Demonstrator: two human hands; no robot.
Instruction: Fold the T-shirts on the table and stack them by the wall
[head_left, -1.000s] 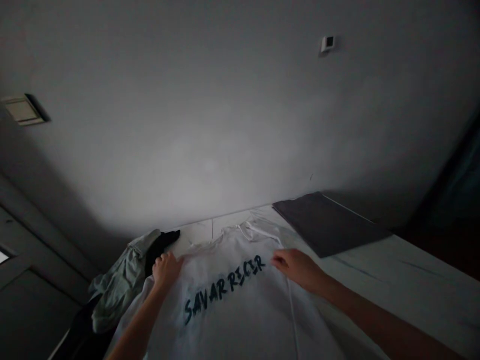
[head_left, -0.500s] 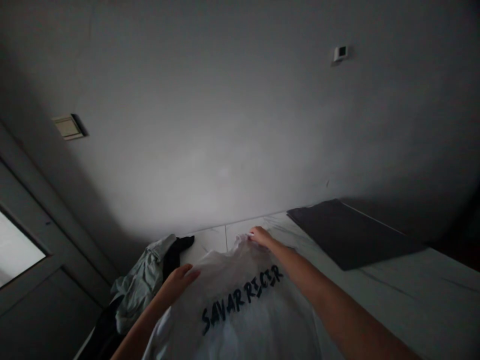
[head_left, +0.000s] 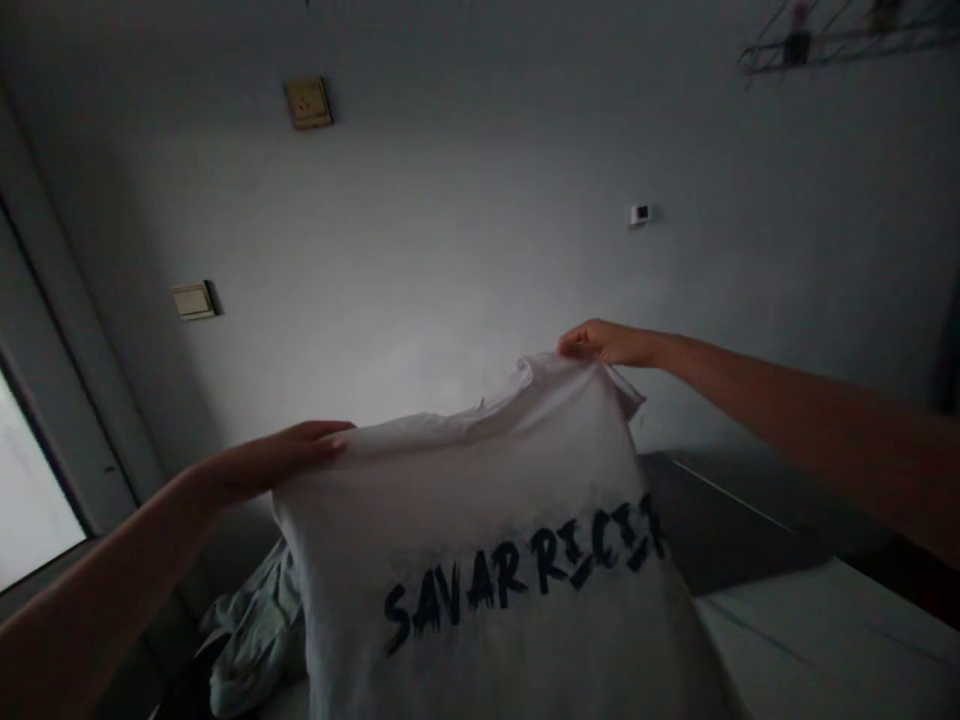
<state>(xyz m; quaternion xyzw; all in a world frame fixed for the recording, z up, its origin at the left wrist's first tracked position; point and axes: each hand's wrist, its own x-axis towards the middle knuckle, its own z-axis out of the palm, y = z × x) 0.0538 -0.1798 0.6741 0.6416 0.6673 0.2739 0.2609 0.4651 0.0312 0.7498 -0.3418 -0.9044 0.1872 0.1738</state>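
Observation:
A white shirt (head_left: 480,480) with dark brush-style lettering across it hangs spread between both hands in the head view. At its upper left edge, my left hand (head_left: 304,450) grips the fabric between thumb and fingers. My right hand (head_left: 596,342) is closed on the shoulder area near the collar, higher than the left one. A short sleeve droops just below the right hand. The lower part of the shirt runs out of the frame.
Crumpled pale green cloth (head_left: 259,635) lies at lower left. A dark flat mat (head_left: 697,520) rests on the white marbled surface (head_left: 832,630) at right. The grey wall bears a switch (head_left: 193,300), a socket (head_left: 308,102) and a rack (head_left: 840,45).
Both hands have risen and moved apart, lifting the shirt and stretching its top edge. The view has tilted upward, bringing the socket and rack into sight.

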